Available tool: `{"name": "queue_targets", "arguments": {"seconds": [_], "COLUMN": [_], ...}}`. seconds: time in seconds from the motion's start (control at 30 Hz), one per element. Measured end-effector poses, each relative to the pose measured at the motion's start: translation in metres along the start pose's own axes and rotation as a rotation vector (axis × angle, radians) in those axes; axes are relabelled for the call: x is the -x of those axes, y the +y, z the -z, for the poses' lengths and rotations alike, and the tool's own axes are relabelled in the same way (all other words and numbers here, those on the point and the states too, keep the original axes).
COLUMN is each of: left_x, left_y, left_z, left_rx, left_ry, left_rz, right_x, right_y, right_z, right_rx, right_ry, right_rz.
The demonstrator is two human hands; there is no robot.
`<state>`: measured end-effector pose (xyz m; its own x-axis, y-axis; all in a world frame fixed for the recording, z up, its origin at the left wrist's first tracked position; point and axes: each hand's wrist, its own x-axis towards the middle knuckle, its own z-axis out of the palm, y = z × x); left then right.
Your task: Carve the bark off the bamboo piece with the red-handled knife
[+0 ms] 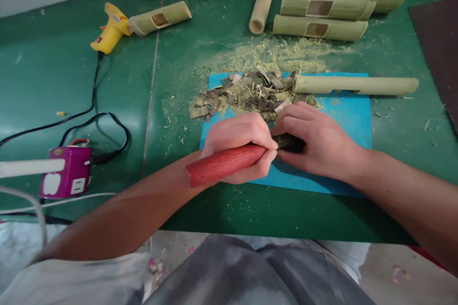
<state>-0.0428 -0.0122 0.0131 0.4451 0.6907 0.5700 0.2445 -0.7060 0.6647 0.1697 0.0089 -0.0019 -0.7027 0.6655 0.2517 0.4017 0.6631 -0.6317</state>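
Observation:
My left hand (239,145) is closed around a red wooden tool handle (222,166) that points back toward my body. My right hand (315,139) is closed over a small dark piece (291,143) right at the tool's front end, so the blade and most of the piece are hidden. Both hands rest on a blue cutting mat (352,114). Just beyond my fingers lies a heap of bamboo chips (250,93), and a long bamboo tube (354,85) lies across the mat's far edge.
Several bamboo tubes with rectangular cut-outs (318,16) lie at the back of the green table. A yellow glue gun (109,33) lies at the back left, its black cord running to a purple power strip (66,171). Sawdust is scattered behind the mat. A dark sheet (438,47) lies at the right.

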Motion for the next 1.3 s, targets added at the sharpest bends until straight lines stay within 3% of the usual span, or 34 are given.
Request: {"name": "queue_targets", "arguments": {"seconds": [0.4, 0.53, 1.3], "left_x": [0.001, 0.0, 0.001], "left_y": [0.001, -0.001, 0.0], "left_z": [0.012, 0.01, 0.0], "left_rx": [0.017, -0.013, -0.048], "left_ry": [0.042, -0.028, 0.02], "left_rz": [0.059, 0.042, 0.007], "right_x": [0.001, 0.001, 0.001], "right_y": [0.002, 0.002, 0.002], "right_z": [0.0, -0.001, -0.002], "right_rx": [-0.019, -0.016, -0.005], "right_ry": [0.001, 0.008, 0.007], "right_rz": [0.031, 0.016, 0.034]}}
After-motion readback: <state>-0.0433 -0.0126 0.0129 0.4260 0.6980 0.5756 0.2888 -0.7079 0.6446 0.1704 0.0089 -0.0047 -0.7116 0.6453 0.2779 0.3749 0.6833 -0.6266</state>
